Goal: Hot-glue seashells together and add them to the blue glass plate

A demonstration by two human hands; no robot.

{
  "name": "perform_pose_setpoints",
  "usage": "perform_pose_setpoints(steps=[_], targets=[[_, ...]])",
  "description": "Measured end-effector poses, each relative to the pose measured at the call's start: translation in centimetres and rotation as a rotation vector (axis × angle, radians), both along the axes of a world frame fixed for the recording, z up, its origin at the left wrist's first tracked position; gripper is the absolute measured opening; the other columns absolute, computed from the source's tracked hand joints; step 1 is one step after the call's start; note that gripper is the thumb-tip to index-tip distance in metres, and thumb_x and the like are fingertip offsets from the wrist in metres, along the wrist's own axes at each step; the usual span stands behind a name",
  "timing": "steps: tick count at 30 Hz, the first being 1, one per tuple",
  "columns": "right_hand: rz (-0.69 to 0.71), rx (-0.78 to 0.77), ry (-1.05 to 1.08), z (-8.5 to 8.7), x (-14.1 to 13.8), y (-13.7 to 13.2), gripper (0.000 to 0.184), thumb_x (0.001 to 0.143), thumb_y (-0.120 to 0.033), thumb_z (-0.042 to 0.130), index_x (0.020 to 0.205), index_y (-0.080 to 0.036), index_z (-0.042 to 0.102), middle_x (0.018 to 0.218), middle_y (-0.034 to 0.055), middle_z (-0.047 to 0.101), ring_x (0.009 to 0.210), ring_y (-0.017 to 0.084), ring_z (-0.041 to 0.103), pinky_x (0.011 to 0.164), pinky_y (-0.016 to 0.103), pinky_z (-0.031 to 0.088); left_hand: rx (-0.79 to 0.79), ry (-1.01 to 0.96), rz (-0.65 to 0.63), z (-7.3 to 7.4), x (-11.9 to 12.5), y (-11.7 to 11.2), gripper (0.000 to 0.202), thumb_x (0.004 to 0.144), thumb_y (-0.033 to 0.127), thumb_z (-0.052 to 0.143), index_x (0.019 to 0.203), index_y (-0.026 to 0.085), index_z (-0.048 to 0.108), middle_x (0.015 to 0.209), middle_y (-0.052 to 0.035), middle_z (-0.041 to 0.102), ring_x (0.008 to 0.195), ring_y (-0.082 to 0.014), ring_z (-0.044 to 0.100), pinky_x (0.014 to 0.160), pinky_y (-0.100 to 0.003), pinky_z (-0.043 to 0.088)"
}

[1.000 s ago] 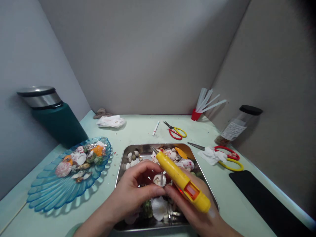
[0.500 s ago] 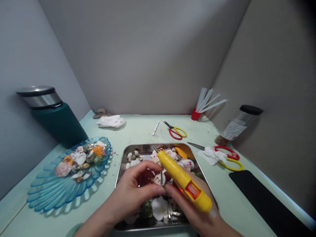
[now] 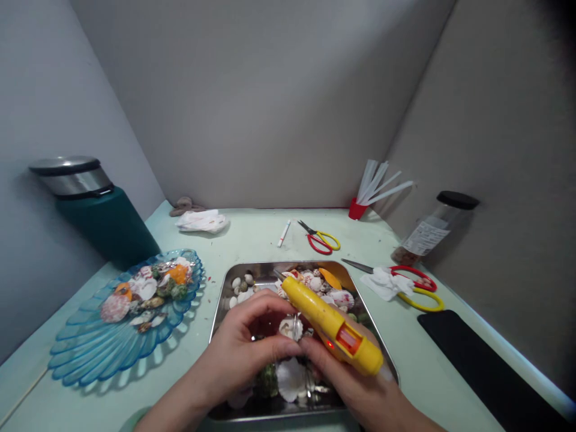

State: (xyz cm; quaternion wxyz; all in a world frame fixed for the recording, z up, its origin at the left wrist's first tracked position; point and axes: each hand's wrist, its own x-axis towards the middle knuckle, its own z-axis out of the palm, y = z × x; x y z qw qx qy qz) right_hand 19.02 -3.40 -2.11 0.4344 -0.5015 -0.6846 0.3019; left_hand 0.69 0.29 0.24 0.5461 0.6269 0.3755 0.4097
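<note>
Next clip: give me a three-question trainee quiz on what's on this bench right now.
1. True or false: the right hand grips the yellow glue gun.
2. How many pairs of scissors lie on the table? A) one B) two C) four
3. Fill in: the left hand pinches a small ___ over the steel tray.
Key: 1 true; 2 B; 3 shell.

scissors [image 3: 323,239] beyond tray [image 3: 225,295]
</note>
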Motion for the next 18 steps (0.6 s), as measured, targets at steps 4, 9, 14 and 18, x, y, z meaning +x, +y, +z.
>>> perform_pose_setpoints(steps=[4,9,14,18], targets=[[-0.002,-0.041,0.035,1.2,-0.5,0.1,0.01,0.084,-0.03,0.056,0.082,-0.021,0.061,0.072,-0.0012,0.065,0.064,0.016,0.064,0.06,0.025,0.053,-0.118,-0.022,-0.012,-0.1,0.2,0.0,0.03,0.063,0.026,0.077,0.09,0.02,0.064,0.089,-0.0033,0.063,0.084,-0.02,0.057,0.071,-0.029,0.045],[-0.017,-0.017,0.095,1.4,-0.7,0.2,0.011,0.083,-0.028,0.057,0.093,-0.025,0.061,0.082,-0.0026,0.069,0.072,0.016,0.065,0.064,0.024,0.053,-0.221,-0.029,-0.021,-0.1,0.2,0.0,0.033,0.063,0.024,0.076,0.092,0.019,0.063,0.075,-0.0006,0.062,0.07,-0.0151,0.056,0.063,-0.026,0.045],[-0.035,0.046,0.09,1.0,-0.6,0.1,0.011,0.082,-0.026,0.06,0.093,-0.025,0.062,0.081,-0.003,0.069,0.071,0.016,0.066,0.066,0.025,0.053,-0.239,-0.028,-0.029,0.1,0.1,-0.1,0.033,0.064,0.023,0.075,0.093,0.018,0.061,0.069,0.0007,0.061,0.065,-0.0141,0.055,0.061,-0.026,0.045],[-0.018,0.053,0.062,1.2,-0.6,0.1,0.012,0.083,-0.026,0.059,0.094,-0.025,0.061,0.078,-0.0032,0.067,0.067,0.016,0.065,0.065,0.025,0.052,-0.153,-0.023,-0.003,0.0,0.1,0.0,0.03,0.064,0.022,0.076,0.091,0.02,0.064,0.076,0.0006,0.06,0.065,-0.012,0.052,0.059,-0.023,0.044]])
